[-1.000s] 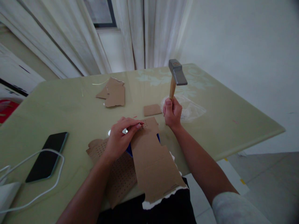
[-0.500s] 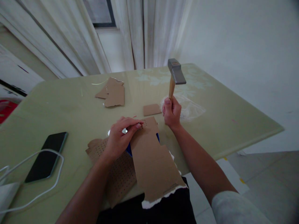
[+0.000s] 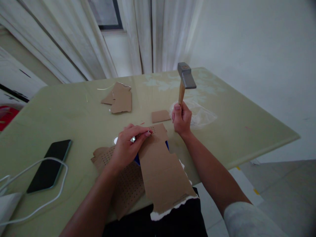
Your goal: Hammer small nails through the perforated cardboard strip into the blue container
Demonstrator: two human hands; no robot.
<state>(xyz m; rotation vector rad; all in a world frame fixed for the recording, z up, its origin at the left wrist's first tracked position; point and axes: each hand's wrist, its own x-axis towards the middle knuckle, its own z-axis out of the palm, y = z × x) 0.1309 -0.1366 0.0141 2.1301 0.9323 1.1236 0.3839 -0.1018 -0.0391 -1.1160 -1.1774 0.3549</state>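
My right hand [image 3: 181, 119] is closed round the wooden handle of a hammer [image 3: 185, 79], held upright with its grey steel head above the table. My left hand [image 3: 128, 144] rests on a long strip of brown cardboard [image 3: 160, 168] with small holes near its far end. Its thumb and fingers are pinched together at that end, on something too small to make out. Under the strip lie a perforated cardboard sheet [image 3: 125, 184] and a bit of something blue [image 3: 136, 159].
The pale green table [image 3: 74, 115] also carries a dark phone [image 3: 49, 166] with a white cable [image 3: 41, 202] at the left, torn cardboard pieces [image 3: 119, 98] at the back, a small cardboard square [image 3: 160, 116] and a clear plastic bag [image 3: 199, 115]. The table's right edge drops to the floor.
Hardly anything has moved. The hammer head has shifted very slightly, and my left hand's fingers have settled a little lower on the cardboard.
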